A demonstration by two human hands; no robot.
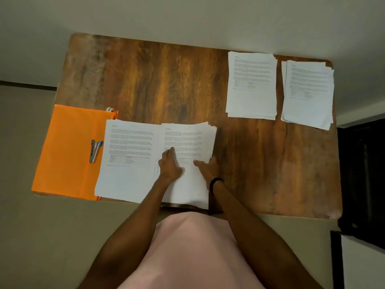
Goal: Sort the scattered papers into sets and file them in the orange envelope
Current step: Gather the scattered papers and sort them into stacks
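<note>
Sorting in hand. Left hand (169, 164) presses the near stack (188, 138), forefinger straight. Right hand (207, 166) sits at its edge, thumb on top; finger grip cannot be told. Next move likely calls for separating one sheet.

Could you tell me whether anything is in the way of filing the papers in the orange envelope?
Yes: a stapler lies on the orange envelope, and the near-left paper stack covers its right edge. Both probably need moving first.
</note>
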